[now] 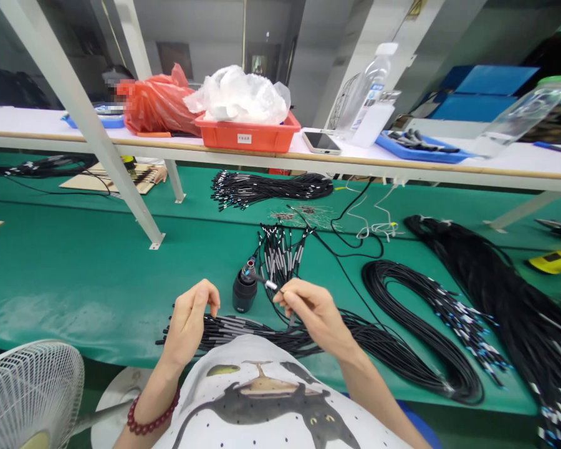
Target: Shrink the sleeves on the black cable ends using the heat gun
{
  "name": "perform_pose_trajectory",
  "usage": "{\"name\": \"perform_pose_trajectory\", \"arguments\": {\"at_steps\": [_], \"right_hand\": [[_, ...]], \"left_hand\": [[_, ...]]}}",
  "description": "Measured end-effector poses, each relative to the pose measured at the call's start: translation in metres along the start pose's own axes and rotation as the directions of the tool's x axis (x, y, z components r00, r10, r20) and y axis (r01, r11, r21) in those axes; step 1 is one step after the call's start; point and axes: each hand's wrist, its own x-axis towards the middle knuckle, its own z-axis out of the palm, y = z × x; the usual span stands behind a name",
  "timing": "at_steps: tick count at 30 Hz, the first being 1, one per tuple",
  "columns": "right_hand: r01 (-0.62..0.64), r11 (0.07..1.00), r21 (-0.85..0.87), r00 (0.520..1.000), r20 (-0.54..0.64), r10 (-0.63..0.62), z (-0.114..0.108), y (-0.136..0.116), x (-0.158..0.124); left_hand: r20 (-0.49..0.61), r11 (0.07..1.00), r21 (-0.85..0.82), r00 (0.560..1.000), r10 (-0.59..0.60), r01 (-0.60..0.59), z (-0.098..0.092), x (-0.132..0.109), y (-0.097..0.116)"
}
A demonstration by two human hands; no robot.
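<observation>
My right hand (311,312) pinches a thin black cable whose metal connector tip (271,285) points left toward a small black cylindrical fixture (245,292) on the green mat. My left hand (191,321) hovers with fingers curled over a bundle of black cables with grey sleeves (234,327) lying at the table's near edge; what it grips is hidden. Behind the fixture lies a fan of finished cable ends (280,249).
Coils of black cable (421,324) and a thick bundle (505,287) fill the right side. Another bundle (266,187) lies farther back. A shelf holds an orange bin (250,134), phone (321,142), bottle (369,93). A white fan (28,393) stands bottom left. A yellow tool (558,259) rests far right.
</observation>
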Motion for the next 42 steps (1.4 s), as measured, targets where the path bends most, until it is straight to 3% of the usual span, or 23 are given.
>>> {"name": "perform_pose_trajectory", "arguments": {"at_steps": [3, 4, 6, 8, 11, 14, 17, 22, 28, 35, 42], "right_hand": [[-0.074, 0.996, 0.058, 0.96, -0.268, 0.087, -0.023, 0.036, 0.016], [-0.123, 0.989, 0.086, 0.917, -0.372, 0.146, -0.031, 0.054, 0.021], [-0.322, 0.933, 0.159, 0.787, -0.503, 0.358, -0.043, 0.094, 0.025], [-0.447, 0.876, 0.183, 0.734, -0.485, 0.476, -0.047, 0.13, 0.018], [-0.567, 0.803, 0.185, 0.732, -0.334, 0.594, -0.033, 0.162, -0.01], [-0.626, 0.76, 0.172, 0.749, -0.136, 0.648, -0.007, 0.173, -0.039], [-0.643, 0.75, 0.155, 0.758, -0.015, 0.652, 0.014, 0.178, -0.054], [-0.589, 0.797, 0.135, 0.806, 0.031, 0.591, 0.028, 0.188, -0.057], [-0.47, 0.874, 0.121, 0.882, 0.02, 0.472, 0.038, 0.193, -0.063], [-0.553, 0.829, 0.078, 0.832, 0.098, 0.546, 0.037, 0.192, -0.064], [-0.59, 0.807, 0.01, 0.799, 0.147, 0.582, 0.013, 0.171, -0.062]], "left_hand": [[-0.038, 0.99, 0.136, 0.999, -0.016, 0.021, -0.005, 0.01, -0.026], [-0.033, 0.975, 0.218, 0.999, -0.038, 0.044, -0.006, 0.014, -0.042], [0.022, 0.894, 0.432, 0.99, -0.139, 0.116, -0.006, 0.02, -0.08], [0.096, 0.788, 0.594, 0.959, -0.267, 0.16, -0.003, 0.023, -0.121], [0.141, 0.714, 0.678, 0.921, -0.363, 0.178, 0.004, 0.018, -0.171], [0.189, 0.626, 0.763, 0.871, -0.453, 0.16, 0.011, 0.009, -0.2], [0.261, 0.576, 0.813, 0.833, -0.488, 0.083, 0.014, 0.004, -0.215], [0.361, 0.549, 0.835, 0.794, -0.49, -0.04, 0.01, 0.005, -0.226], [0.445, 0.553, 0.819, 0.779, -0.441, -0.154, 0.004, 0.008, -0.215], [0.451, 0.534, 0.827, 0.776, -0.44, -0.177, -0.006, 0.011, -0.199], [0.386, 0.461, 0.875, 0.788, -0.479, -0.148, -0.062, 0.019, -0.154]]}}
